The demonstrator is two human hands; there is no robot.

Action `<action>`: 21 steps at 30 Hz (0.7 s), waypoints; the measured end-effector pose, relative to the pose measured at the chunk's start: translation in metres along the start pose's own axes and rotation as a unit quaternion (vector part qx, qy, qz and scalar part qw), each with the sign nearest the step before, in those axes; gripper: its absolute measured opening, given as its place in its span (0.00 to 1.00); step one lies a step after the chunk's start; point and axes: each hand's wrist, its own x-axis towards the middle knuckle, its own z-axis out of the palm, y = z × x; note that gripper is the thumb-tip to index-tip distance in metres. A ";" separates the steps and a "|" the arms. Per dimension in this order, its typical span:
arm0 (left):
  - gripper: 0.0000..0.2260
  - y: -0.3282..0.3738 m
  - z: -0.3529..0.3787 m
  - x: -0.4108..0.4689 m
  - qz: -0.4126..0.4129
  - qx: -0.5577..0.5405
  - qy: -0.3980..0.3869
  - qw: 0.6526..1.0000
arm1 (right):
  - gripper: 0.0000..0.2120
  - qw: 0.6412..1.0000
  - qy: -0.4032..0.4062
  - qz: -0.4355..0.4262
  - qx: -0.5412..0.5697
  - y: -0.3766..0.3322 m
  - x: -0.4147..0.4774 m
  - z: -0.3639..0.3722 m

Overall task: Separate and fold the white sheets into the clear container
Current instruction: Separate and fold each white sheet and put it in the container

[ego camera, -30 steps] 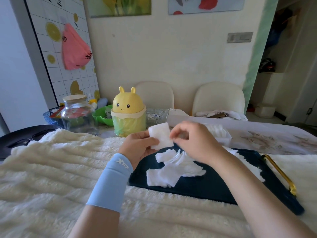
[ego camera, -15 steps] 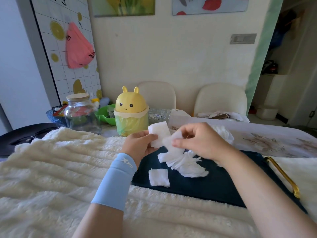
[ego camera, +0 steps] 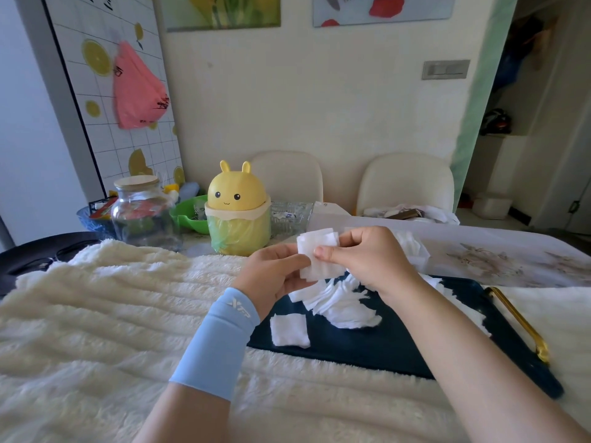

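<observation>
While the left hand [ego camera: 275,273] and right hand [ego camera: 367,260] both pinch one white sheet [ego camera: 319,251] above the navy tray [ego camera: 399,343], loose sheets [ego camera: 345,305] lie heaped there; the clear container [ego camera: 415,251] sits just behind the right hand.

A small square white sheet [ego camera: 316,255] is held upright, pinched between the left hand [ego camera: 271,276] and the right hand [ego camera: 367,257]. Below it a loose heap of white sheets [ego camera: 343,303] lies on the dark blue tray [ego camera: 399,346], with a single square sheet [ego camera: 289,330] flat just beside the heap. The clear plastic container [ego camera: 415,251], holding white sheets, sits behind the right hand and is mostly hidden.
</observation>
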 end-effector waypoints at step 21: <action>0.13 0.002 -0.040 0.010 0.016 0.101 0.165 0.981 | 0.01 0.974 -0.109 -0.130 -0.147 -0.002 -0.014 0.017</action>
